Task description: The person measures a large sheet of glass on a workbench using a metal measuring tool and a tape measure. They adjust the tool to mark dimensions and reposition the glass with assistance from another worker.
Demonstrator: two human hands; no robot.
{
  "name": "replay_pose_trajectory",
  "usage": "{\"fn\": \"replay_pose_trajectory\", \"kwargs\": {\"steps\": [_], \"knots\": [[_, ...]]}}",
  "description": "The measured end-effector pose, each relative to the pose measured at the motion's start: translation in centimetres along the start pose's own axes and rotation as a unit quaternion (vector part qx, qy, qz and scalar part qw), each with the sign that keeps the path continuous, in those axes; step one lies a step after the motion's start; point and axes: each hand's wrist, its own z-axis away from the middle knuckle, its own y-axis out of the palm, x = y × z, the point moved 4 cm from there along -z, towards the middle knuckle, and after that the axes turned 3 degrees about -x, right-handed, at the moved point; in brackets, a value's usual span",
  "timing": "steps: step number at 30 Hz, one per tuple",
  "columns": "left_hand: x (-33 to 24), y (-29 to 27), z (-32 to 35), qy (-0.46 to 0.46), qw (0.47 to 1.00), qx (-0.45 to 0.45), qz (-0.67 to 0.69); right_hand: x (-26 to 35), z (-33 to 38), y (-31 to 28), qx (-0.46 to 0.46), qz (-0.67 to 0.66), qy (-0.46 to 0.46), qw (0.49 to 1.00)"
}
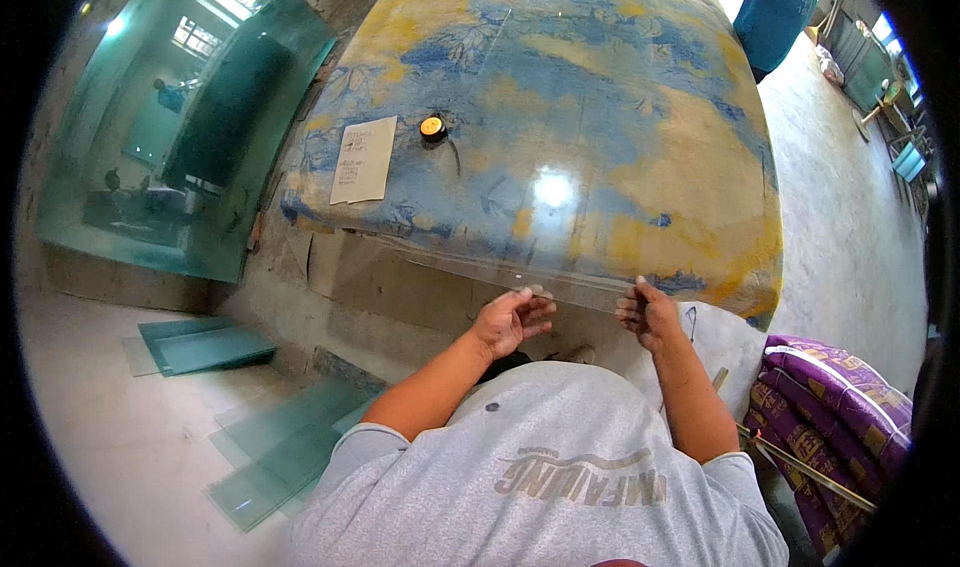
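Note:
A clear glass pane [585,289] lies on a table covered with blue and yellow patterned cloth [640,137], its near edge jutting past the table's front. My left hand [515,320] is closed on that edge, thumb above and fingers curled below. Farther right, my right hand [650,314] grips the same edge, its thumb pointing up. The pane's far outline is hard to make out against the cloth. A sheet of paper with handwriting [364,162] and a round yellow-and-black tape measure [433,129] rest at the table's left side.
Large greenish glass sheets [190,127] lean at the left. Smaller glass pieces [215,349] lie below them, with more glass strips [285,447] nearer me. A purple patterned bundle [835,417] stands at my right. Beyond the table's far right corner is a person in blue [780,12].

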Motion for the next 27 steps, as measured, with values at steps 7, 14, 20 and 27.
{"fn": "replay_pose_trajectory", "kwargs": {"steps": [7, 14, 20, 27], "knots": [[5.7, -11.9, -0.6, -0.056, 0.978, -0.200, 0.020, -0.7, -8.9, -13.8, 0.016, -0.006, 0.013, 1.000], [2.7, -13.4, -4.9, 0.070, 0.965, -0.246, 0.064, -1.6, -9.8, -14.7, 0.025, 0.014, -0.019, 0.999], [1.4, -13.5, -8.6, 0.118, 0.958, -0.256, 0.059, -1.0, -9.0, -13.6, -0.011, 0.026, -0.025, 0.999], [-2.7, -12.8, -11.1, 0.113, 0.964, -0.238, 0.035, 1.8, -8.9, -9.2, -0.078, 0.023, -0.042, 0.996]]}}
